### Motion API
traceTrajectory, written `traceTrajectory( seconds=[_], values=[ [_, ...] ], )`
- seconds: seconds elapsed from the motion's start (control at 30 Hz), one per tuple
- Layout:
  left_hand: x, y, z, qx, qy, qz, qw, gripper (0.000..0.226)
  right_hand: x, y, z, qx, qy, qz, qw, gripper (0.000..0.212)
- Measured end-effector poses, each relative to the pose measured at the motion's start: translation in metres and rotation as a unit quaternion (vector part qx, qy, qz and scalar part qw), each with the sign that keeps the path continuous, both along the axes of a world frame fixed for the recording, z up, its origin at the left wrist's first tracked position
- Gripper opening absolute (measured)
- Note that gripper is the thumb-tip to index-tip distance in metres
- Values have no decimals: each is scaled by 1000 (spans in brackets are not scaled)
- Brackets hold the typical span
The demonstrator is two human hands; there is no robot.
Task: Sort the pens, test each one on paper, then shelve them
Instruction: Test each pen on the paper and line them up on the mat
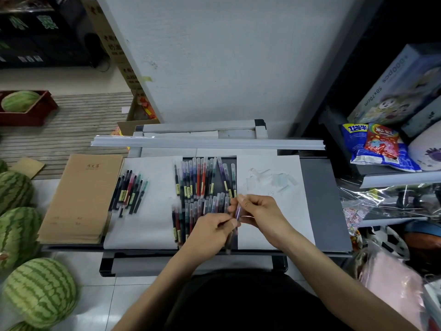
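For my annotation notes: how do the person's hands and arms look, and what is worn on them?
The left hand and the right hand are bare: no gloves, rings or watch show. The left forearm and right forearm are uncovered to the frame's lower edge; no sleeve appears.

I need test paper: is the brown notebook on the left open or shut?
Shut. The brown notebook lies flat, its titled cover facing up; no inner pages show.

left hand (pixel 210 231), right hand (pixel 260 211) both grip blurred purple pen (pixel 238 211), between pen rows (pixel 202 180) and white paper (pixel 269 177).
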State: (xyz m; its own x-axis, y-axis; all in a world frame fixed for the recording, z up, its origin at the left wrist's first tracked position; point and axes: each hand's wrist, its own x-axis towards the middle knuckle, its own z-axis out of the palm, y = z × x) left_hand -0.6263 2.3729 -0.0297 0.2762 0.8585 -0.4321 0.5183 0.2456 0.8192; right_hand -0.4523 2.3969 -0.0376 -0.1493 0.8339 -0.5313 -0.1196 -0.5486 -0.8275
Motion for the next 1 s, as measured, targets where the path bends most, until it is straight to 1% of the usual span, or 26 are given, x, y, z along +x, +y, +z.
traceTrajectory(
  seconds=[0.03, 0.07, 0.13, 0.2, 0.27, 0.33, 0.4, 0.43, 0.53, 0.63, 0.7, 0.73, 0.8, 0.87, 0.93, 1.0],
  values=[
    [2, 1, -7, 41, 61, -38, 997, 31, 1, -1, -7, -4, -37, 11, 999, 29],
    [3, 2, -15, 54, 108, -58, 991, 32, 3, -2, -15, -4, -78, 27, 997, 31],
    [5, 5, -29, 39, 157, -65, 985, 35, 8, -3, -29, 1, -161, 62, 985, 33],
    [8, 12, -36, 30, 207, -73, 975, 37, 18, -3, -36, 18, -259, 86, 962, 25],
    [11, 19, -38, 19, 237, -82, 968, 39, 34, -3, -40, 59, -385, 105, 915, 21],
    [15, 24, -39, 13, 256, -91, 962, 38, 52, -1, -45, 90, -507, 123, 849, 26],
    [19, 28, -39, 18, 291, -111, 950, 35, 70, 4, -51, 111, -586, 136, 791, 35],
    [21, 30, -38, 19, 305, -120, 945, 33, 78, 6, -54, 122, -610, 135, 772, 38],
    [24, 37, -36, 16, 325, -136, 936, 27, 97, 10, -64, 155, -645, 115, 739, 47],
    [25, 43, -34, 21, 337, -137, 931, 27, 106, 15, -73, 170, -660, 117, 722, 56],
    [25, 47, -35, 25, 341, -138, 929, 29, 108, 19, -75, 186, -667, 118, 711, 57],
    [25, 48, -35, 26, 341, -139, 929, 30, 108, 21, -75, 190, -672, 119, 705, 55],
    [25, 50, -38, 24, 342, -140, 929, 32, 107, 23, -75, 193, -679, 124, 697, 43],
    [25, 52, -41, 21, 343, -136, 929, 32, 105, 23, -74, 188, -677, 128, 699, 30],
    [23, 53, -46, 21, 339, -130, 931, 34, 103, 22, -74, 183, -672, 129, 706, 24],
    [20, 54, -49, 23, 333, -125, 934, 36, 100, 20, -74, 181, -671, 135, 706, 21]
  ],
)
